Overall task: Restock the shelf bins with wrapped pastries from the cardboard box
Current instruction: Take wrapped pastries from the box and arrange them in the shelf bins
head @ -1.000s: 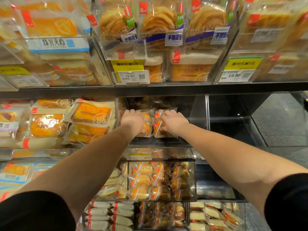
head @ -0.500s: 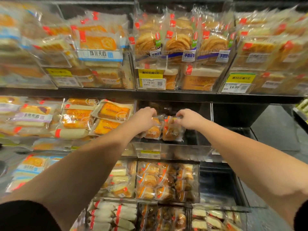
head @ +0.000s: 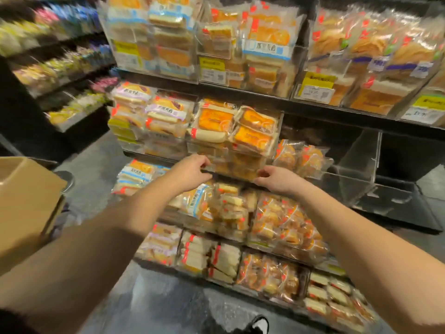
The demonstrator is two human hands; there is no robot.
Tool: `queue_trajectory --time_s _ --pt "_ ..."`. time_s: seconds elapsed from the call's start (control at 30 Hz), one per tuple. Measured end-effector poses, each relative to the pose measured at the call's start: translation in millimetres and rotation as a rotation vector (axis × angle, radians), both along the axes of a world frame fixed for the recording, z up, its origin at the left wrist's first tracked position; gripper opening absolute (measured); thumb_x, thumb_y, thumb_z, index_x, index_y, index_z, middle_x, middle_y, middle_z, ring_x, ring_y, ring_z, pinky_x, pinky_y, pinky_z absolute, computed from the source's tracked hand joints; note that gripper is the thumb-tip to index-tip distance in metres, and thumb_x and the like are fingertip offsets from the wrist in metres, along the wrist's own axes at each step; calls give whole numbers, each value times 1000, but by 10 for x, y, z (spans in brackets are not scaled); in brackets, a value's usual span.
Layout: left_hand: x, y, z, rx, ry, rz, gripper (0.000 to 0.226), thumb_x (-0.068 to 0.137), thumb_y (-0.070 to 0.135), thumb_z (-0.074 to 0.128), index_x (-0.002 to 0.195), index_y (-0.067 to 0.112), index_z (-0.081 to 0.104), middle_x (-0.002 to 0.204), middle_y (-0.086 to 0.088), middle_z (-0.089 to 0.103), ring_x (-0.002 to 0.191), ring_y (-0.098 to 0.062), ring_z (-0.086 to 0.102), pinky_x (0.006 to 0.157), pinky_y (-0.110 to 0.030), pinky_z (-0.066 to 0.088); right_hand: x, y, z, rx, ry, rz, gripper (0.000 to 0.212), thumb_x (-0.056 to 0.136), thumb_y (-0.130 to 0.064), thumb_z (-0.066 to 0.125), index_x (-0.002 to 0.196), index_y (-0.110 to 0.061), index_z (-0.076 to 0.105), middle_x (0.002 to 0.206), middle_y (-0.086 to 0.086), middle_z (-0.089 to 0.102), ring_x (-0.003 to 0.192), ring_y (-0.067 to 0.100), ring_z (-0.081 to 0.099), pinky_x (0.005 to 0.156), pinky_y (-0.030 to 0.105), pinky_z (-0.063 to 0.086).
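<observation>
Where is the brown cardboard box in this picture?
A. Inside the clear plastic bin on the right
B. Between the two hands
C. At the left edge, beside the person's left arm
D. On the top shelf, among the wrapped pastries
C: the brown cardboard box stands at the left edge of the view, beside the left arm, away from the shelves, while the left hand and the right hand reach toward the shelf front.

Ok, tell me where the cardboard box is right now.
The cardboard box sits at the far left of the head view, beside the left forearm, on the aisle side of the pastry shelves.
</observation>
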State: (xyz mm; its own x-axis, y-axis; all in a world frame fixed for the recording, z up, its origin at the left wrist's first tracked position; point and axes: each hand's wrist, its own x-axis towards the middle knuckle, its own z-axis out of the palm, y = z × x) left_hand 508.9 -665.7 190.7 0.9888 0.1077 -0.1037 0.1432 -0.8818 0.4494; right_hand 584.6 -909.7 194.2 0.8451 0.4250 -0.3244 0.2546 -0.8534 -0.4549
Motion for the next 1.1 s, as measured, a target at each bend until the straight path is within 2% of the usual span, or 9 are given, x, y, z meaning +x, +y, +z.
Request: queue_trajectory --time_s 0.13,0.23,0.4,0.5,0.63,0.8,0.87,1.0,1.1 --pt "-910 858 -278 40 50 103 22 90 29 66 106 15 59 112 -6 58 110 -30 57 86 -33 45 -597 893 -231 -55 -5 146 50 96 -44 58 137 -17 55 136 4 60 120 25 57 87 27 41" --pt "-1623 1409 -435 101 75 197 31 92 30 64 117 13 62 125 -9 60 116 -29 56 91 -33 44 -1024 1584 -384 -97 -27 309 46 97 -40 57 137 -16 56 140 7 58 126 25 54 97 29 40" --pt "-2679 2179 -674 145 236 372 47 99 40 53 140 16 47 143 -8 46 130 -28 45 101 -36 39 -1709 2660 -574 -105 -38 543 40 97 -36 55 131 -14 58 135 11 60 120 28 57 98 32 43" --pt "-3191 2496 -795 83 313 484 45 100 36 52 138 13 47 142 -7 45 125 -28 48 101 -36 43 -2069 3224 -675 -119 -61 695 43 98 -35 56 135 -14 55 137 11 59 122 28 55 88 27 40" --pt "-3801 2913 -928 60 301 650 37 96 33 58 128 14 56 128 -10 57 112 -31 57 93 -40 49 -2429 3931 -824 -116 -66 847 48 100 -38 53 141 -13 50 144 9 52 130 26 49 101 31 40" --pt "-4242 3478 -917 138 320 741 24 97 35 53 116 20 56 121 -3 57 99 -21 54 86 -39 49 -2703 4803 -1055 -89 -40 956 47 99 -38 53 140 -16 51 143 8 52 126 27 52 100 35 44" --pt "-4328 3731 -940 131 329 789 28 95 33 54 119 19 58 117 -2 59 98 -20 56 85 -38 52 -2762 5162 -1133 -56 -7 983 44 99 -34 54 138 -14 52 141 9 53 126 27 52 99 33 43" --pt "-4402 4265 -938 77 321 896 22 95 32 53 112 19 60 106 0 61 91 -17 58 80 -36 54 -2808 5889 -1261 -17 17 1023 38 98 -32 55 134 -19 55 140 5 53 124 23 51 96 27 40" --pt "-4454 4674 -999 -12 334 984 25 95 30 52 115 19 61 111 -2 64 92 -19 61 80 -37 55 -2781 6410 -1323 -32 64 1051 40 98 -32 54 136 -17 54 143 5 50 125 23 51 100 29 41"
